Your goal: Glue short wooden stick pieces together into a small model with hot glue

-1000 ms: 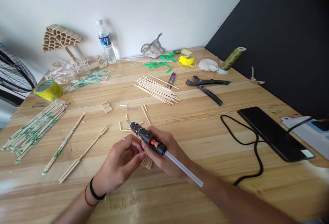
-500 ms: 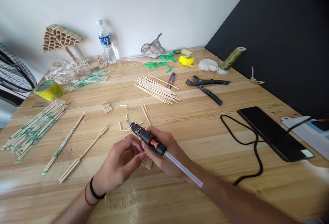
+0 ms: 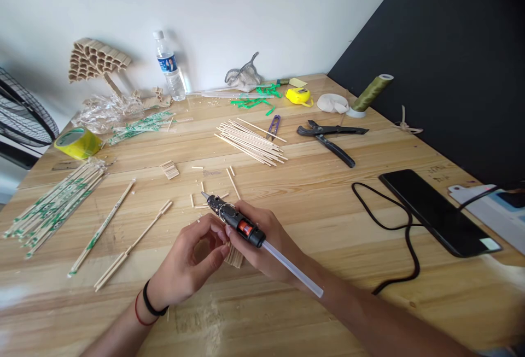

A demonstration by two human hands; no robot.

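nothing has shifted, work seemingly paused: right hand [image 3: 274,231] grips hot-glue gun [image 3: 232,216], left hand [image 3: 186,256] curls narrowly beside it, hold unclear.

Holds the glue gun [image 3: 235,216] in the right hand [image 3: 264,247], above the table [image 3: 328,209], with the left hand [image 3: 184,261] just beside, on the left. Has loose sticks [image 3: 251,144] lying beyond both hands, with snips [image 3: 276,123] behind and pliers [image 3: 328,130] to the right. Has packaged chopsticks [image 3: 61,204] at far left, before a tape roll [image 3: 84,148]; a bottle [image 3: 167,65] near the wall [image 3: 246,12]; a phone [image 3: 438,215] at right.
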